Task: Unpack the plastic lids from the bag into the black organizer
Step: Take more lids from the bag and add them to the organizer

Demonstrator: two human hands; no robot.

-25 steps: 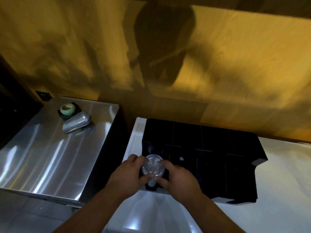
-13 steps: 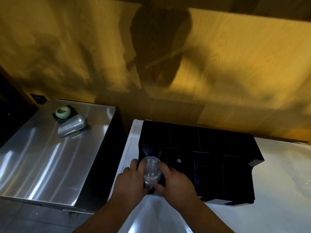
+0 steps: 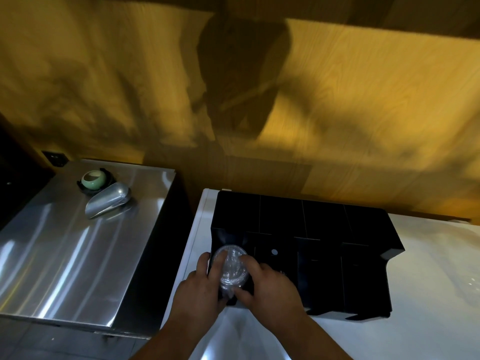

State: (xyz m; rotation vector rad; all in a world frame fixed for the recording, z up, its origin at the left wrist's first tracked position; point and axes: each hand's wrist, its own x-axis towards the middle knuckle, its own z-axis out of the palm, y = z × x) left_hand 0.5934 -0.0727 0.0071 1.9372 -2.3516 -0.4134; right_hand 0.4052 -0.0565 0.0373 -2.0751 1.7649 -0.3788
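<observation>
From your head camera, the black organizer [image 3: 324, 229] sits on the white desk [image 3: 428, 268], its back close to the wood-panelled wall [image 3: 363, 100]. Left of the organizer, across a dark gap, is a steel-topped cabinet [image 3: 65, 255]. On that top, well apart from the organizer, a green bowl [image 3: 93, 179] sits on a dark base with a metal scoop [image 3: 109, 200] just beside it. A dark wall socket [image 3: 55, 158] sits beyond them. Nothing lies between you and the organizer's front except your own hands, which cover its front-left corner.

Your left hand [image 3: 200, 289] and right hand [image 3: 270, 284] meet at that corner around the plastic lids [image 3: 231, 266]. The left fingers [image 3: 204, 261] curl round the stack's left side, with the thumb laid across its face. The right fingers [image 3: 249, 261] are bent over its right side, with the thumb tucked under its lower edge. Both hands are clamped on the stack, neither one spread.

The lids are clear and stand on edge, face toward you, at the mouth of the organizer's front-left slot. You cannot tell how far in they sit.

Counted: 2 hands, 1 organizer with 4 columns across its back, 1 stack of lids whose number cannot be read, 1 bowl, 1 scoop.
</observation>
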